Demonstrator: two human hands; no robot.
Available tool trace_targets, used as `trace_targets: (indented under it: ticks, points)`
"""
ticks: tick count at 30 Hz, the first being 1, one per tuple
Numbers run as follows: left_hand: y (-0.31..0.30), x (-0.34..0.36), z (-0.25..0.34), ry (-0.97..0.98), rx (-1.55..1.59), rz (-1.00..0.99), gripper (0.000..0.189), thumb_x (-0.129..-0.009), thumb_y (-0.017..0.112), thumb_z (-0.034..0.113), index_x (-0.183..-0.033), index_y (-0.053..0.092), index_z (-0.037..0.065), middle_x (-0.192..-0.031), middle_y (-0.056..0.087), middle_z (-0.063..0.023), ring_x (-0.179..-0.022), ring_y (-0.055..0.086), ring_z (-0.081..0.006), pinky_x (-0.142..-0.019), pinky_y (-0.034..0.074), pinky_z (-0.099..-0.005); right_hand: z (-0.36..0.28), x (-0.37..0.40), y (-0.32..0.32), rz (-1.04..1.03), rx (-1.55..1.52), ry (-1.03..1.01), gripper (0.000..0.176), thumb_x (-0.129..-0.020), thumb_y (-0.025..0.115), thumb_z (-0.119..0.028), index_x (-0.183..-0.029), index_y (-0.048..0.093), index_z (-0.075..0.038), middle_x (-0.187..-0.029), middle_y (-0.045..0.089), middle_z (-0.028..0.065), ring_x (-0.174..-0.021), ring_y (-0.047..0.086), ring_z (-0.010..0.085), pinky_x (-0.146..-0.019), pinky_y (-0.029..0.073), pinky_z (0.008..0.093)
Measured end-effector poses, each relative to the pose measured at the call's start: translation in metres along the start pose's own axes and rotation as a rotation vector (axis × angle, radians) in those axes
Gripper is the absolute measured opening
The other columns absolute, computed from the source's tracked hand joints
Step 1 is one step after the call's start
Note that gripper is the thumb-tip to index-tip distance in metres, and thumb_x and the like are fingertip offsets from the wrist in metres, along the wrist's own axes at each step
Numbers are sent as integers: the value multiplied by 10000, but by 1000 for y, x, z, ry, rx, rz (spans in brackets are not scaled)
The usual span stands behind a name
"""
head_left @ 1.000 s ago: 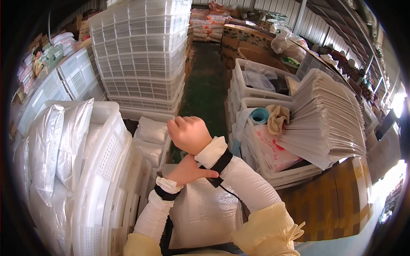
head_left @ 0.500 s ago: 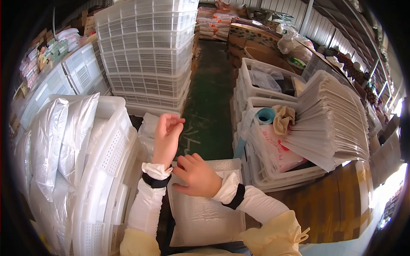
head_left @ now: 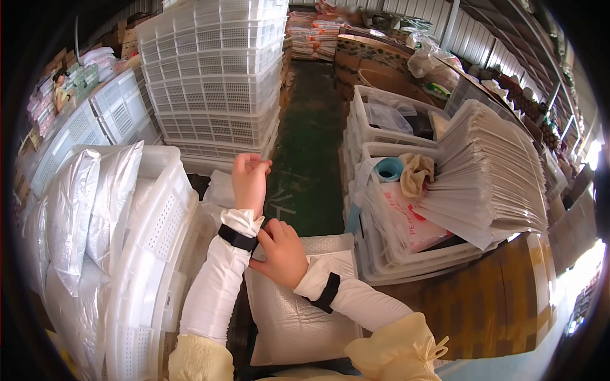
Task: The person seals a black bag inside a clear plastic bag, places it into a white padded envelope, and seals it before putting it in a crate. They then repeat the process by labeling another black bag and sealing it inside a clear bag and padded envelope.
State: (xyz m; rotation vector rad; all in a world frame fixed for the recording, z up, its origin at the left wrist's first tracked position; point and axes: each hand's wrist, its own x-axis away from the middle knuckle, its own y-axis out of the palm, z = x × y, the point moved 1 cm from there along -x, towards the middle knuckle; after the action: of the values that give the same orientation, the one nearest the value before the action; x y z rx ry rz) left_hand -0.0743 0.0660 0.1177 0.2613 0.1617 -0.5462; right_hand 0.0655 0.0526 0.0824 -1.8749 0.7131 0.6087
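Observation:
My left hand (head_left: 250, 184) is raised, palm side turned inward, its fingers loosely curled together with nothing visible in them. Around its wrist, over a white sleeve cuff, sits a black wrist strap (head_left: 237, 238). The fingers of my right hand (head_left: 284, 253) are bent against the side of that strap and appear to pinch its end; the fingertips are partly hidden. A second black strap (head_left: 326, 293) circles my right wrist. Below both hands lies a padded white mailer (head_left: 305, 324), puffed up and flat in front of me.
Left stands a white plastic crate (head_left: 155, 219) with silvery filled mailers (head_left: 73, 216). Stacked crates (head_left: 210, 76) rise ahead beside the green floor (head_left: 308, 127). Right, a crate holds a blue tape roll (head_left: 389, 169), a crumpled beige cloth (head_left: 417, 176) and fanned flat mailers (head_left: 489, 171).
My left hand has moved slightly up. My right hand has come up and left, from over the mailer to the left wrist strap, its fingers closing there.

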Motion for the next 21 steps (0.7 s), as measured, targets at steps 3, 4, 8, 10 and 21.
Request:
trace_targets:
  ticks: [3,4,8,10,21]
  points:
    - [7,-6,0,331,-467,35,148,-816,546,91,-952,498,59,-868,626,-107,-791,601,-202,-669,465,-348,1,-3,-6,-5,-4,-24,465,-547,750,-224,-916,551,-24,-850,458,113,-780,468,277,-659,371,371]
    - [9,-4,-1,506,-640,14,157,-794,554,81,-937,493,55,-829,611,-115,-768,595,-236,-651,465,-367,2,-5,-6,2,-5,-21,454,-549,752,-227,-905,555,-24,-839,456,109,-769,465,275,-654,366,367]
    - [14,-6,-12,915,-1056,-65,162,-742,557,60,-889,491,57,-690,557,-115,-660,576,-324,-617,459,-446,16,-6,1,28,14,-17,470,-552,763,-267,-907,572,-26,-813,454,98,-750,460,271,-647,360,363]
    - [15,-10,-15,833,-1069,-48,146,-757,552,71,-894,501,60,-696,580,-109,-646,581,-326,-624,459,-437,20,-2,5,17,19,29,524,-547,771,-301,-949,575,-29,-843,463,103,-779,464,278,-666,361,372]
    - [33,-9,10,487,-829,-63,126,-789,526,76,-912,503,62,-722,610,-136,-688,599,-337,-614,457,-439,12,-11,1,63,118,96,710,-503,762,-393,-1063,538,-18,-1131,468,193,-1130,394,373,-871,305,459]
